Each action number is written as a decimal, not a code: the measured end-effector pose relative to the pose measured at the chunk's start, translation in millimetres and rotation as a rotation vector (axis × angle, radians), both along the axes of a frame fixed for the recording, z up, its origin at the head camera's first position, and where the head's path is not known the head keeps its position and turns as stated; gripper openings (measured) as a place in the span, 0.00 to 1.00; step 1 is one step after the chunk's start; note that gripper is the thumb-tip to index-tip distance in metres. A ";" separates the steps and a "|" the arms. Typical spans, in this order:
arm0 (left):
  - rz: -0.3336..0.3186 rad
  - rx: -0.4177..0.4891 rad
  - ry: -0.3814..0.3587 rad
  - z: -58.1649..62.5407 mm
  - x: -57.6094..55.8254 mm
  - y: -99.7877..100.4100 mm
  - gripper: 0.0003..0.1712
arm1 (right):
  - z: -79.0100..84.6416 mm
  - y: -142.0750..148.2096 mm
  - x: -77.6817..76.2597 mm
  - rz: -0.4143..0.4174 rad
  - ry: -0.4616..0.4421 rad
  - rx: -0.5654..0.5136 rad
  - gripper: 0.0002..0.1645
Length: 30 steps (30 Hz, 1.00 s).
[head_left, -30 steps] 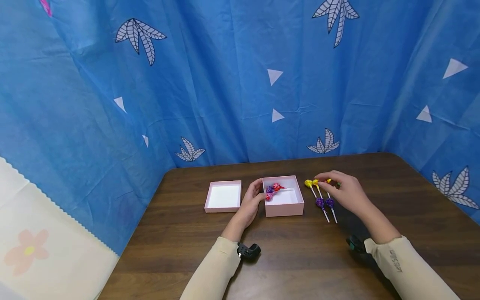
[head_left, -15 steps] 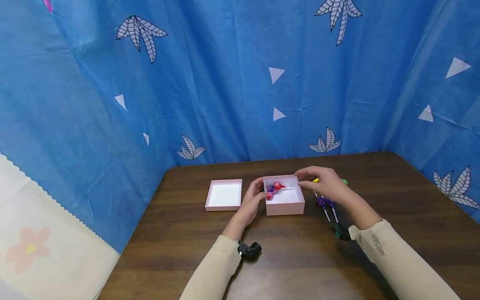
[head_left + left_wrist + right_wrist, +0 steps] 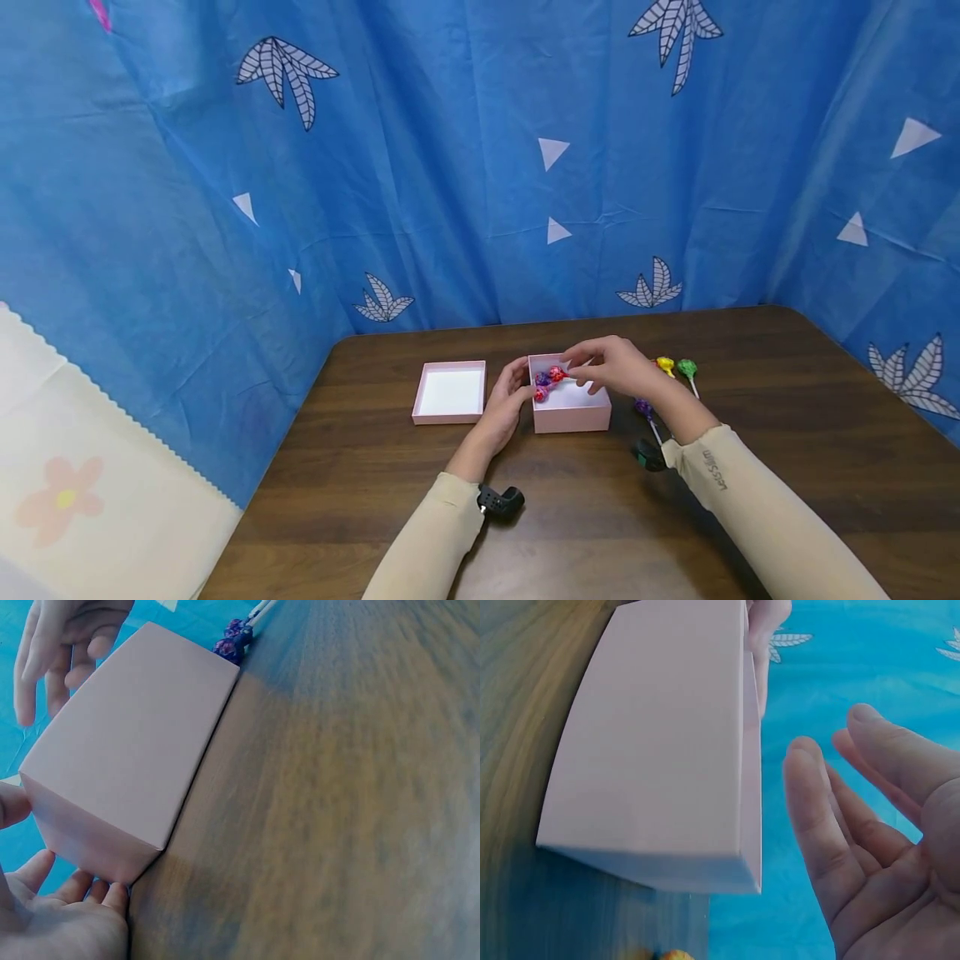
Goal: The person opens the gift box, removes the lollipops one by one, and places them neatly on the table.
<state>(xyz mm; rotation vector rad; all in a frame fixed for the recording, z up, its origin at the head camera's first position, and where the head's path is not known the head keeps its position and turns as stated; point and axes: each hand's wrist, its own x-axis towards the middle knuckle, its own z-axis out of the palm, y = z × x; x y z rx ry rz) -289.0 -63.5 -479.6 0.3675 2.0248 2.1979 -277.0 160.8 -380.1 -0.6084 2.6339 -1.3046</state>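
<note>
A pink box with a white inside stands on the table, holding a red lollipop, a purple lollipop and a pinkish-red one. My left hand grips the box's left side, thumb at the rim and fingers against the outer wall. Above the box's right part hovers my right hand, its fingers bent loosely; the right wrist view shows nothing between them. Right of the box lie a yellow lollipop, a green lollipop and a purple lollipop, partly behind the right forearm.
The box's shallow pink lid lies white side up to the left of the left hand. A brown wooden table carries everything. Behind it hangs a blue curtain with leaf and triangle prints.
My right hand has moved left from the yellow lollipops to above the box, uncovering the green lollipop. The left hand has stayed at the box.
</note>
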 end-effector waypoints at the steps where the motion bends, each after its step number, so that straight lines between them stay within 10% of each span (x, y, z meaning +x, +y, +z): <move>1: -0.006 0.002 0.004 0.0 0.1 0.3 0.35 | -0.5 -2.1 -1.5 0.010 -0.008 0.006 0.23; 30: -0.024 0.038 0.025 -0.8 -0.2 -0.4 0.34 | -19.8 -46.3 -28.0 0.042 -0.201 0.186 0.19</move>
